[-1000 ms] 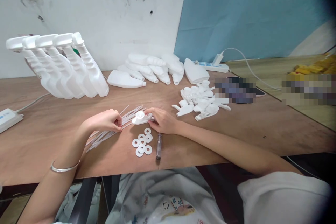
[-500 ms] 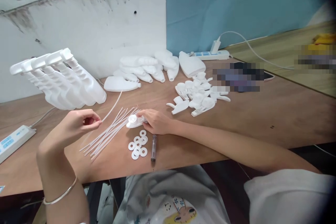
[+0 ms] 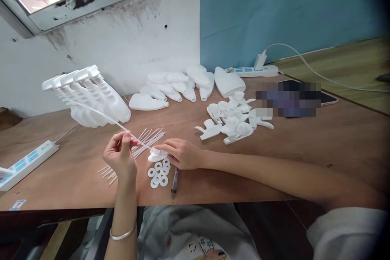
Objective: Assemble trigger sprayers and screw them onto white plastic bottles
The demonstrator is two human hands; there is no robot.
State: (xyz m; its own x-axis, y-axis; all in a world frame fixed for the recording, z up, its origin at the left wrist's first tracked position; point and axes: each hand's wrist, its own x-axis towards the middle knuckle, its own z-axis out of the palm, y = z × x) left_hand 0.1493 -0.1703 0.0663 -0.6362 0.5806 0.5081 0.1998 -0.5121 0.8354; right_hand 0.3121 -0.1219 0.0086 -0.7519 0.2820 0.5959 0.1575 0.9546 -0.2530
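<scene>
The left hand (image 3: 120,155) is pinched, its grip closed on a thin white tube (image 3: 112,121) between thumb and fingers. The grip sits nearer the tube's lower right end; the longer portion extends past the fingers to the upper left, in front of the row of upright bottles (image 3: 94,103).

The right hand (image 3: 184,153) grasps the right end of a white plastic part (image 3: 156,157), which is located low over the table (image 3: 231,170), between the two hands. The fingers hide that end of the part. Its round cup faces upward.

Governing relation: the plastic part lies to the right of the left grip, and the tube's long axis slopes down from upper left to lower right, aligned with the cup. The tube's lower end is at the cup; whether it is seated inside, touching or slightly apart cannot be determined. The right hand is the nearer one, being in contact with the part.

Adjacent items: loose tubes (image 3: 148,141) lie behind and beside the left hand, flat washers (image 3: 157,175) lie just in front of the part, and a screwdriver (image 3: 174,181) lies beside the washers.
</scene>
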